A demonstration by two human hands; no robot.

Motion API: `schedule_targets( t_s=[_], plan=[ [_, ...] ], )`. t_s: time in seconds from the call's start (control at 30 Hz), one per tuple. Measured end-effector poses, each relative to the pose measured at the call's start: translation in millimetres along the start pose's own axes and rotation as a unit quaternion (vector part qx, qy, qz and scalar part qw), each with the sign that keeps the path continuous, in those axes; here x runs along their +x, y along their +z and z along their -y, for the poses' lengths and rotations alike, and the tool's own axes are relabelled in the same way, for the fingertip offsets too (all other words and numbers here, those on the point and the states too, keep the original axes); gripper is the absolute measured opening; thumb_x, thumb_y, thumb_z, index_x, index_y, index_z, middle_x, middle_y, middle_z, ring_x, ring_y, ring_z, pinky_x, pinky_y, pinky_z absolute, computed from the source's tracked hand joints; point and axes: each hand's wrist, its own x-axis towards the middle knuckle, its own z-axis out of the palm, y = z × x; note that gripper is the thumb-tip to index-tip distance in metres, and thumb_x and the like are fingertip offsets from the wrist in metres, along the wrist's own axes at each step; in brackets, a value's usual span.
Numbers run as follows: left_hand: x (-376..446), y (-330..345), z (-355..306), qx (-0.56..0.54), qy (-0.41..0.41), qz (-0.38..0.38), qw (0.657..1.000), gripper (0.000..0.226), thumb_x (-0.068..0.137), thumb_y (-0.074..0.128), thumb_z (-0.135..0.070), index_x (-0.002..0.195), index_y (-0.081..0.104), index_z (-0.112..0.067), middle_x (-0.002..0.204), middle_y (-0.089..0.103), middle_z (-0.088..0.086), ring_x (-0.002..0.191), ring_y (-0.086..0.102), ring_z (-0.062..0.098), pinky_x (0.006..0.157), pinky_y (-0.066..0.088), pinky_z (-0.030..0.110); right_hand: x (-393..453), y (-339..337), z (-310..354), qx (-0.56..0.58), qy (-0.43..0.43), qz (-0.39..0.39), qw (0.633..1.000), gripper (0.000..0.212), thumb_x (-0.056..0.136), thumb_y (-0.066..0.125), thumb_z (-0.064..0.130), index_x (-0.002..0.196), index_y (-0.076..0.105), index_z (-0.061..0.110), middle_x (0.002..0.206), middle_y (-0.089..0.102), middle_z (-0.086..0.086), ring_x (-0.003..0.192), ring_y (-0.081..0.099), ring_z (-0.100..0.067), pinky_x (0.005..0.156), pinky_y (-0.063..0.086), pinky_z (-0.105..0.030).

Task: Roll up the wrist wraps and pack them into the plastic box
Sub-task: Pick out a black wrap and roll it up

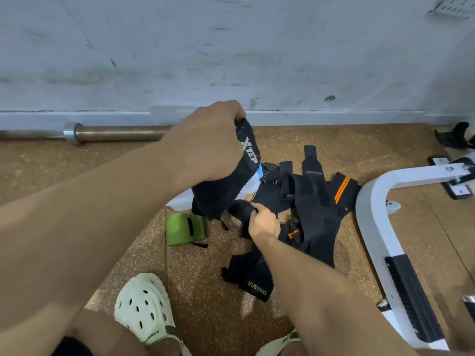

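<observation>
My left hand (205, 142) grips the top of a black wrap with white lettering (231, 181) and holds it up off the floor. Below it my right hand (263, 222) pinches a black wrap end (243, 208) at the edge of a pile of black wrist wraps (311, 209), some with orange stripes. A rolled green wrap (186, 228) lies on the floor to the left of the pile. Another black wrap marked XUEYING (250, 278) lies nearer me. The plastic box (181, 200) shows as a pale corner behind the lifted wrap, mostly hidden.
A steel barbell (108, 133) lies along the white wall at the back left. A white bench frame (383, 227) with a black pad stands at the right. My pale clogs (144, 309) are at the bottom on the brown speckled floor.
</observation>
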Motion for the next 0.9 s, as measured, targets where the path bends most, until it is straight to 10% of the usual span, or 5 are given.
schedule_targets(
  t_s=[0.43, 0.9],
  plan=[
    [2.0, 5.5, -28.4, -0.011, 0.029, 0.007, 0.999, 0.046, 0.098, 0.05, -0.007, 0.139, 0.049, -0.028, 0.128, 0.064, 0.001, 0.109, 0.059, 0.027, 0.094, 0.052, 0.044, 2.7, -200.8, -20.9, 0.272, -0.004, -0.064, 0.96, 0.028, 0.108, 0.045, 0.014, 0.096, 0.069, 0.021, 0.096, 0.073, 0.001, 0.09, 0.065, -0.015, 0.078, 0.051, -0.029],
    [-12.7, 34.2, -48.2, -0.199, 0.024, 0.019, 0.979, 0.037, 0.101, 0.051, -0.005, 0.129, 0.052, -0.029, 0.111, 0.071, 0.001, 0.094, 0.068, 0.021, 0.072, 0.051, 0.031, -108.3, -336.3, 19.6, 0.556, 0.039, -0.001, 0.831, 0.031, 0.104, 0.036, 0.004, 0.093, 0.063, 0.016, 0.074, 0.063, 0.0, 0.054, 0.061, -0.015, 0.047, 0.052, -0.024]
  ],
)
